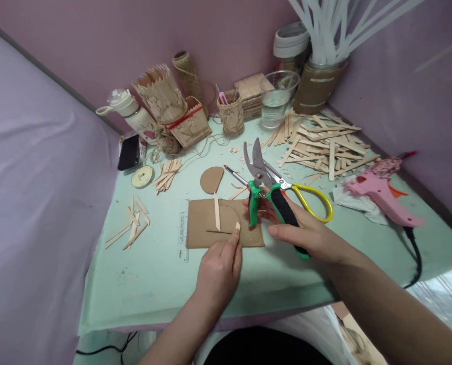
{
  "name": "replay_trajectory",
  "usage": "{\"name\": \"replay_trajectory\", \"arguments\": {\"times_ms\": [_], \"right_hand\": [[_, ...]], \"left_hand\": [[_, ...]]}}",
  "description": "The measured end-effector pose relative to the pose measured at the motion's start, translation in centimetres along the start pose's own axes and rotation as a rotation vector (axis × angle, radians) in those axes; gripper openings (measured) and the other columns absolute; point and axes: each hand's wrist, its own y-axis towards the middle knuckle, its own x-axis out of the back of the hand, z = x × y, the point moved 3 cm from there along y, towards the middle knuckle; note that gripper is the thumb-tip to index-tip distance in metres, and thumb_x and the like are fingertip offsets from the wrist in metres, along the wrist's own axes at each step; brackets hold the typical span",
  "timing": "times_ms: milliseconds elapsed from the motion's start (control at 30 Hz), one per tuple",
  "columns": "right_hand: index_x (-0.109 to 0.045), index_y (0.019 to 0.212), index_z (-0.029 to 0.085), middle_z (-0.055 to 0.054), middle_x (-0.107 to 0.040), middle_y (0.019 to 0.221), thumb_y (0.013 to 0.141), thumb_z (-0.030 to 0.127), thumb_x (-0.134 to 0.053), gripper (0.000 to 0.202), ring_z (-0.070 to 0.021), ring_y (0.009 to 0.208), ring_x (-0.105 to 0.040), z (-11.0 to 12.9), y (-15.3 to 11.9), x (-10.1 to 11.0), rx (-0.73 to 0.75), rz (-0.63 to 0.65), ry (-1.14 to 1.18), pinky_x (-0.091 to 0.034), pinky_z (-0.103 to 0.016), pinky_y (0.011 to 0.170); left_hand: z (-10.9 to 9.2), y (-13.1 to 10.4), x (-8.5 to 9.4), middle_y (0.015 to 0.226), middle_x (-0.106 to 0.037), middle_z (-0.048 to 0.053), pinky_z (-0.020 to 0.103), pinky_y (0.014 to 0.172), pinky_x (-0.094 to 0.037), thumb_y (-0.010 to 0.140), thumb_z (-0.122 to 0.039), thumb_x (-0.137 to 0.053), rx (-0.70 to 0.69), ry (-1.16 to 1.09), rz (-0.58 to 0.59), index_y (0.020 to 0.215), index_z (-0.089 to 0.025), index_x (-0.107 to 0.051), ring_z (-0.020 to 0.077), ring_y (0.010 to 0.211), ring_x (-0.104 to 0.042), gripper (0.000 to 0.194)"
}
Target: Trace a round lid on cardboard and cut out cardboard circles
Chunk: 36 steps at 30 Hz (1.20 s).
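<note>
My right hand [315,237] is wrapped around a pair of pruning shears [259,178] with green and black handles. Their blades are apart and point away from me, above the table. My left hand [218,268] rests at the near edge of a brown cardboard sheet [198,215], its index fingertip on a small cut piece of craft stick [238,225]. A longer craft stick [217,213] lies on the sheet, near a curved outline and a dark straight line. Just beyond the sheet is a rounded cardboard piece [211,180].
A clear ruler [183,230] lies left of the cardboard. Yellow-handled scissors [312,203] and a pen [235,175] lie behind the shears. A pink glue gun [387,197] is at right, near a stick pile [324,144]. A water cup [275,109] stands at the back.
</note>
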Motion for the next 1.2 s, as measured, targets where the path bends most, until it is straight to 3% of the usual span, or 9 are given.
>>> {"name": "replay_trajectory", "arguments": {"times_ms": [833, 900, 1000, 1200], "right_hand": [[-0.046, 0.14, 0.03, -0.004, -0.059, 0.134, 0.086, 0.027, -0.063, 0.057, -0.0276, 0.126, -0.051, -0.3, 0.0, -0.2, 0.002, -0.005, 0.123, -0.04, -0.043, 0.106], [-0.048, 0.139, 0.029, -0.005, -0.059, 0.134, 0.086, 0.029, -0.064, 0.055, -0.0282, 0.125, -0.051, -0.4, 0.0, -0.1, 0.002, -0.013, 0.113, -0.039, -0.045, 0.106], [-0.05, 0.136, 0.028, -0.007, -0.058, 0.134, 0.085, 0.032, -0.065, 0.054, -0.0294, 0.123, -0.052, -0.6, 0.0, 0.0, 0.013, -0.008, 0.076, -0.038, -0.048, 0.107], [-0.045, 0.14, 0.029, -0.008, -0.052, 0.14, 0.085, 0.035, -0.064, 0.058, -0.0309, 0.128, -0.048, -0.4, -1.1, 0.0, 0.001, -0.023, -0.016, -0.034, -0.051, 0.11]], "left_hand": [[0.3, -0.4, 0.4, 0.096, -0.075, 0.009, 0.03, 0.068, -0.055, 0.092, -0.016, -0.051, 0.037, -0.097, -0.057, 0.125, -0.016, -0.055, 0.0188, 0.075, -0.07, 0.034], [0.4, -0.5, 0.9, 0.094, -0.074, 0.008, 0.029, 0.069, -0.055, 0.091, -0.019, -0.052, 0.133, -0.192, -0.057, 0.125, -0.016, -0.056, 0.0176, 0.075, -0.069, 0.034], [0.9, -0.5, 1.7, 0.075, -0.071, 0.003, 0.026, 0.062, -0.052, 0.089, -0.026, -0.055, 0.381, -0.428, -0.034, 0.121, -0.017, -0.06, 0.0145, 0.064, -0.065, 0.034], [2.4, -0.4, 1.6, 0.061, -0.065, 0.0, 0.023, 0.053, -0.043, 0.082, -0.037, -0.065, 0.847, -1.192, 0.082, 0.099, -0.014, -0.066, 0.0101, 0.051, -0.052, 0.029]]}}
